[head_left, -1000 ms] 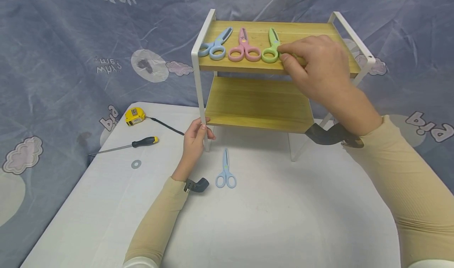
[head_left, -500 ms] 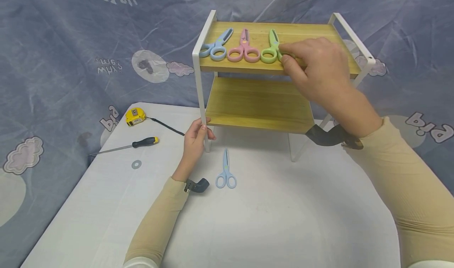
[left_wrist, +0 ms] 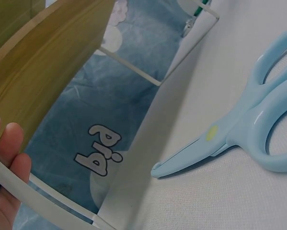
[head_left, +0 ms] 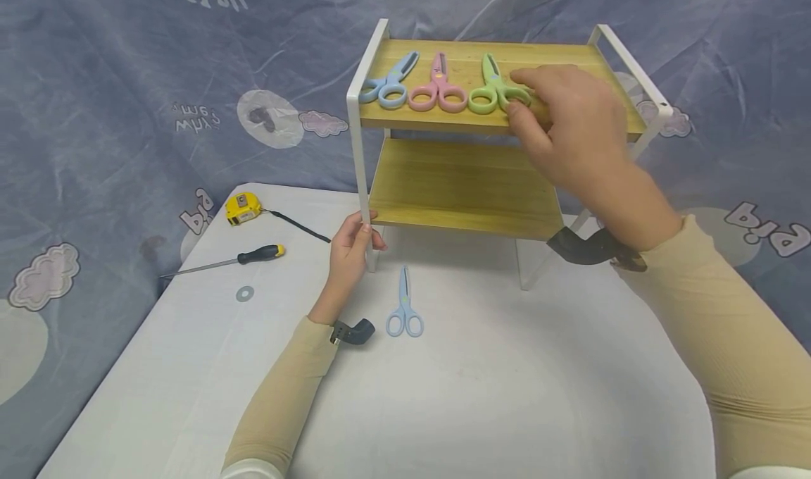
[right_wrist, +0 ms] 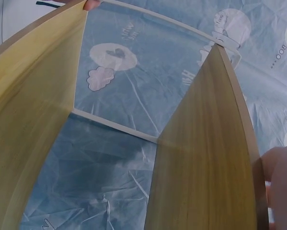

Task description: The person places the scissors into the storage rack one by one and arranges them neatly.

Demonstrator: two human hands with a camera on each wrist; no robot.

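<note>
My left hand (head_left: 348,249) grips the white metal leg (left_wrist: 38,201) of a two-tier wooden shelf (head_left: 469,187) by its lower board. On the top board lie blue scissors (head_left: 393,88), pink scissors (head_left: 438,88) and green scissors (head_left: 492,84) in a row, handles toward the front edge. Beside the green scissors is my right hand (head_left: 573,123), with thumb and forefinger spread apart at the right handle loop. Another pair of light blue scissors (head_left: 404,303) lies on the white table before the shelf, blades pointing at it; it looms large in the left wrist view.
To the left on the table (head_left: 481,394) are a yellow tape measure (head_left: 243,208) with a black strap, a screwdriver (head_left: 256,254) and a grey washer (head_left: 244,294). A patterned blue-grey cloth (head_left: 127,56) hangs behind the shelf. White side rails (head_left: 633,70) rise above the top board.
My right thumb and forefinger have parted from the green scissors' right loop, which now shows fully. The left hand keeps its hold on the shelf leg.
</note>
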